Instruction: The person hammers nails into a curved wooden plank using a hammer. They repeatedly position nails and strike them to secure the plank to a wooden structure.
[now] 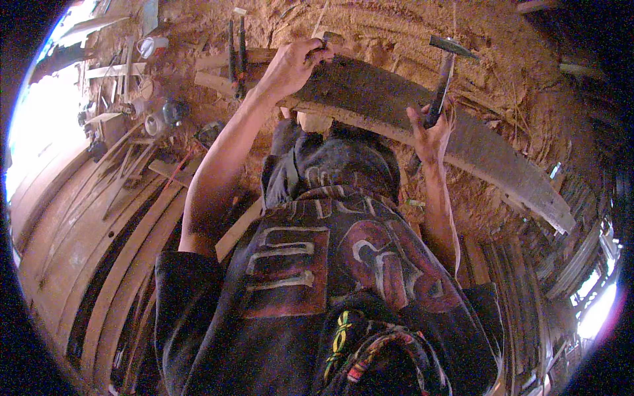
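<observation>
My right hand (434, 129) is closed round the dark handle of a hammer (454, 46), which stands nearly upright with its metal head above the board. A long, dark wooden board (376, 89) lies across in front of me, running from the upper left down to the right. At its far edge, toward the left, my left hand (295, 65) is closed with the fingers pinched round a small dark piece (326, 36) that looks like metal. The fingers hide most of that piece, so its kind cannot be made out.
Left of my left hand lies a tool with two long dark handles (236, 56). Brown shavings and dust (389, 33) cover the ground. Stacked planks (99, 224) fill the left side, with jars and containers (162, 115) beyond. More timber (515, 290) lies at the lower right.
</observation>
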{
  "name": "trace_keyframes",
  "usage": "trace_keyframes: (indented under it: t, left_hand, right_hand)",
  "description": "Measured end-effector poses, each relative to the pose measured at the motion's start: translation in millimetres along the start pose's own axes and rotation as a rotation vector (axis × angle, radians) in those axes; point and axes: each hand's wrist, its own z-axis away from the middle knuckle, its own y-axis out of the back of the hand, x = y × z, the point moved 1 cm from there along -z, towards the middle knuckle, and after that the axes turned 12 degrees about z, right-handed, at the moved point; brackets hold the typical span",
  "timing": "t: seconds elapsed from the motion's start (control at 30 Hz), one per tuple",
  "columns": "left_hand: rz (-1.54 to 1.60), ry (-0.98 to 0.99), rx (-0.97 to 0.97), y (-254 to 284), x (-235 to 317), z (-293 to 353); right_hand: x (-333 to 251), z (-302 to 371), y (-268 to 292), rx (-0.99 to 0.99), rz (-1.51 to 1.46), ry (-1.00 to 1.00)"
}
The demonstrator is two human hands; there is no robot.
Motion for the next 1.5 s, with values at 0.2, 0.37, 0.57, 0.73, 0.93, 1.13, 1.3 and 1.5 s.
trace_keyframes:
  t: [0.2, 0.37, 0.57, 0.73, 0.93, 1.13, 1.3, 1.5]
  left_hand:
    - [0.010, -0.011, -0.019, -3.9, 10.4, -0.4]
    - [0.023, -0.087, -0.031, -5.6, 1.4, -4.6]
    - [0.044, -0.163, -0.101, -11.6, -9.9, -11.6]
    - [0.218, -0.231, -0.295, -18.7, -20.2, -19.7]
    - [0.026, -0.202, -0.483, -18.5, 5.8, -33.5]
    - [-0.074, -0.176, -0.508, -19.2, 8.3, -41.6]
    - [-0.046, -0.212, -0.494, -27.1, 11.0, -45.4]
    - [-0.133, -0.419, -0.499, -38.5, -23.6, -55.2]
  right_hand:
    - [-14.0, 11.1, 14.0, -0.086, -0.063, -0.018]
    - [-18.0, 24.8, 16.9, -0.052, 0.031, 0.075]
    - [-43.3, 24.7, 34.8, -0.142, -0.062, 0.001]
    - [-48.4, 28.2, 46.0, -0.145, -0.137, 0.054]
    - [-74.6, 55.2, 54.4, -0.054, -0.080, -0.073]
    - [-83.9, 47.9, 80.8, -0.251, -0.025, -0.031]
    - [-91.1, 50.7, 87.6, -0.300, 0.082, -0.228]
    - [-59.8, 64.9, 77.8, 0.014, 0.398, 0.245]
